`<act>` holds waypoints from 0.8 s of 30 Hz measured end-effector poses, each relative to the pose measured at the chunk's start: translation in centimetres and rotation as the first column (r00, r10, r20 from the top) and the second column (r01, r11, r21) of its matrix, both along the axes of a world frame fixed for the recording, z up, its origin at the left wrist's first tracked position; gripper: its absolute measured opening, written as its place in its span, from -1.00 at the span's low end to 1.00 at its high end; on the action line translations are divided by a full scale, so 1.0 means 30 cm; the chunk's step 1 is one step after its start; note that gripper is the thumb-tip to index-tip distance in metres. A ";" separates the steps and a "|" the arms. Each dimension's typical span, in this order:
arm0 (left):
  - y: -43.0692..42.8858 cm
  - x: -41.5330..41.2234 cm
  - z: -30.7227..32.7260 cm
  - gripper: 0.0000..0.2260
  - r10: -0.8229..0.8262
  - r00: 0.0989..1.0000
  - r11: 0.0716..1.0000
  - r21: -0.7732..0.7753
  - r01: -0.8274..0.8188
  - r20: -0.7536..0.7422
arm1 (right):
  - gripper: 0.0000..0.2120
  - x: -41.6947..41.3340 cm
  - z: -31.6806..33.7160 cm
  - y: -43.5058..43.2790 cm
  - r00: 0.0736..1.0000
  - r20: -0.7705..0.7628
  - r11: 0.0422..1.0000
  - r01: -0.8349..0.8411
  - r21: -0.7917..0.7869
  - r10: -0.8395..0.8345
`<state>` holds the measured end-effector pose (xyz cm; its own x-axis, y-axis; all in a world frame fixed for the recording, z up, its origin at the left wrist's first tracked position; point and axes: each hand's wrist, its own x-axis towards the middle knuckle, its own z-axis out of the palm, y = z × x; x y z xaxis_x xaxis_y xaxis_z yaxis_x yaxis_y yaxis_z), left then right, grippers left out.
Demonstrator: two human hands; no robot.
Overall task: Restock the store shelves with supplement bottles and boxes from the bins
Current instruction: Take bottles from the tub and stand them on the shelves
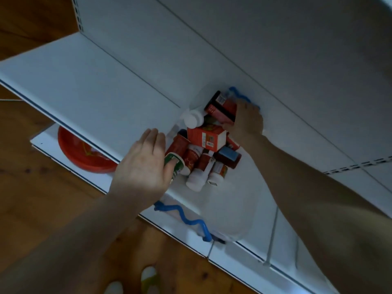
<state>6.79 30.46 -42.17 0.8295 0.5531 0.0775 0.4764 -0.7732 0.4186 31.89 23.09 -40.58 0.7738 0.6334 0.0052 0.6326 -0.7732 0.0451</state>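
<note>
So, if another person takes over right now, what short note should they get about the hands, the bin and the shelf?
Left hand: open, fingers straight, thumb on the green bottle.
Right hand: grips the dark red box at the far side of the clear bin.
The bin sits on the white shelf, bottles and boxes piled inside.
Done: no bottle stands on the shelf in view.
Left: take everything out and stand it on the shelf.

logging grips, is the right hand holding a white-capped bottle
No, the right hand has its grip on a red box with a barcode, not a bottle.
</note>
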 end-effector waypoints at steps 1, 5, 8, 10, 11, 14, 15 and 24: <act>0.000 -0.001 0.002 -0.45 -0.004 1.000 1.000 -0.012 0.004 -0.005 | -0.38 -0.004 0.002 -0.003 1.000 -0.014 1.000 0.007 0.027 -0.007; 0.008 -0.005 0.005 -0.47 -0.029 1.000 0.999 -0.031 0.028 -0.010 | -0.47 -0.083 0.031 -0.039 0.994 -0.107 0.968 0.056 0.243 -0.030; 0.013 -0.006 0.015 -0.52 -0.030 0.999 0.999 -0.025 0.029 -0.020 | -0.54 -0.184 0.072 -0.110 0.955 -0.292 0.883 0.177 0.434 -0.048; 0.013 -0.006 0.031 -0.49 -0.050 0.998 0.999 0.019 0.050 -0.039 | -0.58 -0.245 0.108 -0.171 0.925 -0.375 0.815 0.265 0.515 -0.064; 0.012 -0.002 0.040 -0.48 -0.077 0.996 0.996 0.044 0.078 -0.037 | -0.56 -0.272 0.128 -0.203 0.909 -0.409 0.781 0.312 0.541 -0.080; -0.012 0.025 0.070 -0.54 -0.151 0.988 0.987 0.050 0.151 -0.011 | -0.44 -0.335 0.172 -0.313 0.850 -0.505 0.671 0.463 0.579 -0.151; -0.022 0.041 0.074 -0.55 -0.157 0.987 0.987 0.023 0.157 0.025 | -0.42 -0.354 0.183 -0.349 0.830 -0.532 0.637 0.504 0.583 -0.170; -0.107 0.372 0.015 -0.47 -0.254 0.964 0.936 -0.229 0.266 0.082 | -0.55 -0.418 0.214 -0.560 0.738 -0.619 0.495 0.658 0.568 -0.270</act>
